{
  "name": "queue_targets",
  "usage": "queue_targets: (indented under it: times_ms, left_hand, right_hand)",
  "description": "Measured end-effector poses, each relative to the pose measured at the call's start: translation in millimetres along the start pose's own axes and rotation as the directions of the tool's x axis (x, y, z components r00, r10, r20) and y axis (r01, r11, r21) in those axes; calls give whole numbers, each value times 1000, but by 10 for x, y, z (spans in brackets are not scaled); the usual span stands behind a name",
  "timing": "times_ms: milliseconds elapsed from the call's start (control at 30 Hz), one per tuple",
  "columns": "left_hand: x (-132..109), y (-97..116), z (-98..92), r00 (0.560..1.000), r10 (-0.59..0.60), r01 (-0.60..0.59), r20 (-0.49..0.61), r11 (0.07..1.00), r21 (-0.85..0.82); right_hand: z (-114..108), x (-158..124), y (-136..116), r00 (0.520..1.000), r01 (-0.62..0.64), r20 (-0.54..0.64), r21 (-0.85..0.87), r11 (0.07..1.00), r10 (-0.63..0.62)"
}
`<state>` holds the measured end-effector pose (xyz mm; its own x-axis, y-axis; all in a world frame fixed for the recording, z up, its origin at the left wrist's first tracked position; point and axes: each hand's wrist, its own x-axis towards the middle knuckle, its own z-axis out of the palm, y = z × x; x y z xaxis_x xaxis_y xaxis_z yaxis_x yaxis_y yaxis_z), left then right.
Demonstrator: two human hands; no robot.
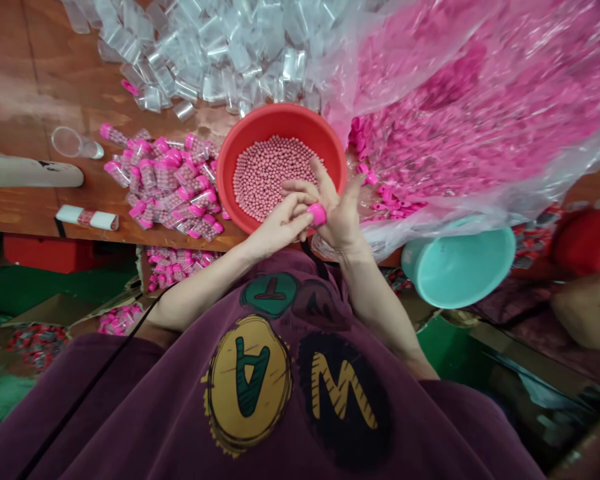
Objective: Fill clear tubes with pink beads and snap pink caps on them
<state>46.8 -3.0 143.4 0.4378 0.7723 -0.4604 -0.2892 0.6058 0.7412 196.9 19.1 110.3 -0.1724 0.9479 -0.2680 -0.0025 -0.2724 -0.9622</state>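
While L hand (281,221) pinches pink cap (317,214) near splayed R hand (339,217), slack grip may drop it into red bowl (225,163) w/ beads (265,175).

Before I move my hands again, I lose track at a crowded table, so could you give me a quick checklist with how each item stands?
1. Pink cap gripped by the left hand: ok, it shows at the fingertips.
2. Right hand free to grip: ok, its fingers are spread beside the cap.
3. Cap seated on a container: cannot tell, the fingers hide what is under it.
4. Beads inside the red bowl: ok, they cover its bottom.
5. Filled containers in neat rows: not ok, they lie in a jumbled heap left of the bowl.
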Motion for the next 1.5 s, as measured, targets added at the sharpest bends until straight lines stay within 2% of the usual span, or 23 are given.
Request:
queue_targets:
  times_ms: [67,100,167,233,300,367,433,467,500,533,567,600,667,700,733,833,900,1000,1100,1200,1267,1367,1500]
  left_hand:
    - [86,-93,-68,997,-19,18,-68,1000,-25]
    - [115,-124,-159,991,-8,6,-133,1000,-10]
    - [121,-139,-472,938,97,-60,-334,991,119]
    - [51,-98,-927,787,309,-113,-535,923,368]
    - [-63,-22,-1414,592,507,-60,-626,803,593]
    - [-166,57,-1797,472,598,115,-648,687,717]
    - [-209,102,-1973,404,692,255,-599,544,800]
    - [-200,100,-1975,425,720,277,-549,475,836]
    - [-170,76,-1925,489,723,261,-488,413,873]
    - [-120,32,-1833,573,703,212,-421,369,905]
    - [-53,-32,-1712,696,631,149,-342,339,929]
    - [23,-111,-1574,779,566,95,-270,319,943]
    - [188,-288,-1285,896,426,7,-127,271,963]
    - [265,-370,-1151,951,305,-22,-44,211,977]
    - [335,-440,-1031,981,196,-42,10,160,986]
    - [499,-546,-794,998,-33,-53,56,75,996]
    - [585,-538,-756,996,-70,-53,57,66,996]
    - [719,-476,-840,1000,-28,11,-11,-6,1000]
    - [877,-470,-912,994,9,106,-106,-54,993]
    - [1035,-610,-769,995,-36,90,-91,-42,995]
    - [1127,-764,-573,995,-66,77,-77,2,997]
    - [1227,-967,-329,995,-44,94,-88,145,985]
    - [1222,-987,-367,996,21,79,-88,277,958]
  right_hand:
    - [12,109,303,990,-132,-5,283,950,139]
    - [11,136,458,976,-197,-23,349,916,219]
    - [-13,134,735,929,-280,-158,288,916,333]
    - [-56,92,920,897,-313,-298,95,945,327]
    - [-73,71,995,916,-301,-323,-168,939,236]
    - [-19,105,986,969,-242,-166,-463,853,185]
    - [108,182,944,966,-126,65,-728,674,251]
    - [184,223,925,938,-64,145,-819,570,314]
    - [256,259,912,909,-17,186,-878,479,372]
    - [313,287,907,889,8,196,-910,415,413]
    - [350,305,908,881,9,190,-922,387,433]
    - [364,313,915,882,-2,186,-918,397,434]
    - [326,296,936,903,-12,201,-872,490,380]
    - [287,274,945,919,-5,212,-837,547,333]
    - [244,244,951,936,8,217,-800,600,277]
    - [133,126,947,976,30,175,-702,711,132]
    - [62,43,937,991,8,104,-658,753,80]
    - [-156,-75,929,1000,12,-12,-606,795,-24]
    - [-580,-139,959,972,3,-187,-598,801,-144]
    - [-1092,-44,1045,907,-148,-398,-605,782,-137]
    - [-1369,133,1109,872,-271,-480,-634,724,-94]
    - [-1594,475,1167,859,-413,-511,-733,541,-36]
    - [-1641,787,1197,874,-480,-484,-838,261,54]
